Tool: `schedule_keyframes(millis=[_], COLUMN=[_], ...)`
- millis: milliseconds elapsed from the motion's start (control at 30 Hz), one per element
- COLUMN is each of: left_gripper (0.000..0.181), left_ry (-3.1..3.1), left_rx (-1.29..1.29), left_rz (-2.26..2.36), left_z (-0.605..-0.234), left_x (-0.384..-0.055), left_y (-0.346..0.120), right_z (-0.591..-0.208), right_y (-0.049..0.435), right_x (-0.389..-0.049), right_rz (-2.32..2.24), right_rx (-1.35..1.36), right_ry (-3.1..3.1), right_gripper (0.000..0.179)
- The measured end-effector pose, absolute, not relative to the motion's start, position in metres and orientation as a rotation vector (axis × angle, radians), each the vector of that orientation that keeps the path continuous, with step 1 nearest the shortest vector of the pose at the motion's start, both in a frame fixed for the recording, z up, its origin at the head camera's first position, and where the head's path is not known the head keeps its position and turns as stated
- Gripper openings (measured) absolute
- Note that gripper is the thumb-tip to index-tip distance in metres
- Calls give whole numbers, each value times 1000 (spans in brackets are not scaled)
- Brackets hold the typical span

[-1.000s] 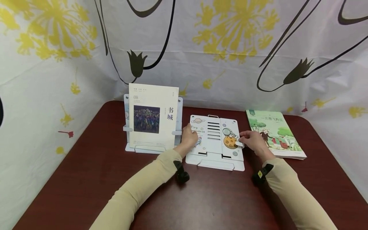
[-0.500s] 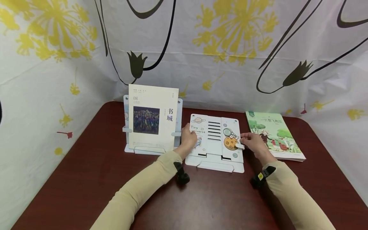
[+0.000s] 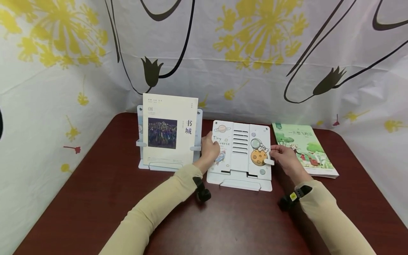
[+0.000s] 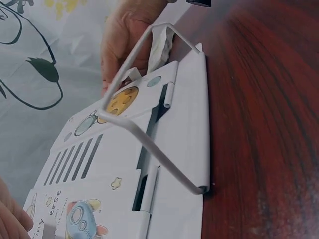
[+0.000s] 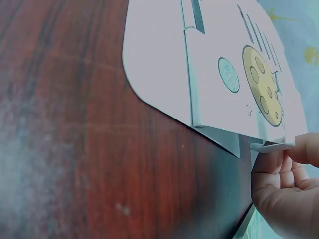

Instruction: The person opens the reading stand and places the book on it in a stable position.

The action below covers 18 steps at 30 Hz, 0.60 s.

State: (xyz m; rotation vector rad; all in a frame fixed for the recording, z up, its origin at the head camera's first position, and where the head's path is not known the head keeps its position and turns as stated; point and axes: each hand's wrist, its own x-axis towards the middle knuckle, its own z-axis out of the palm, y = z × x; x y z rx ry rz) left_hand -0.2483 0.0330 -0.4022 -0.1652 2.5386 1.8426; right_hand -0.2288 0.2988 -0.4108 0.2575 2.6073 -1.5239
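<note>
A white book stand [image 3: 239,161] printed with planets, an astronaut and "Tiny Universe" has its slotted back panel tilted up from its base plate. My left hand [image 3: 209,152] holds the panel's left edge, thumb on the front. At the right edge my right hand [image 3: 287,161] grips the panel beside the small white page clip [image 3: 269,162]; its fingers curl behind the edge in the right wrist view. Along the front, a wire page rest [image 4: 137,132] sticks out from the base plate [image 4: 187,134]. The left fingers behind the panel are hidden.
Just left, a second stand [image 3: 199,122] holds an upright cream book [image 3: 170,106] with a dark picture. A green picture book [image 3: 306,148] lies flat to the right, partly behind my right hand. A patterned white cloth [image 3: 204,42] hangs behind the dark red table [image 3: 236,226].
The stand's back panel has risen, its top edge tilting up from nearly flat. Both hands have stayed on its sides, and the right hand has shifted slightly right with it.
</note>
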Motion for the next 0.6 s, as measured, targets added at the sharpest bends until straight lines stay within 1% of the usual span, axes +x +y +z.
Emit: schedule_keyframes(millis=[200,367,600], left_gripper=[49,45,43], left_ry=[2556,2634,2676], left_rx=[-137,-69,30], left_rz=[1897,1917,1977], left_z=[-396,-393,-391], left_x=[-247,-246,-244], left_y=[33,30,26], right_z=[-410,-407,-401], right_y=[301,304,308], right_x=[-224,-220,-210], right_rz=[-1671,-1779,-1754], right_rx=[195,144,100], right_ry=[2579,2542,2618], right_gripper=[36,26,20])
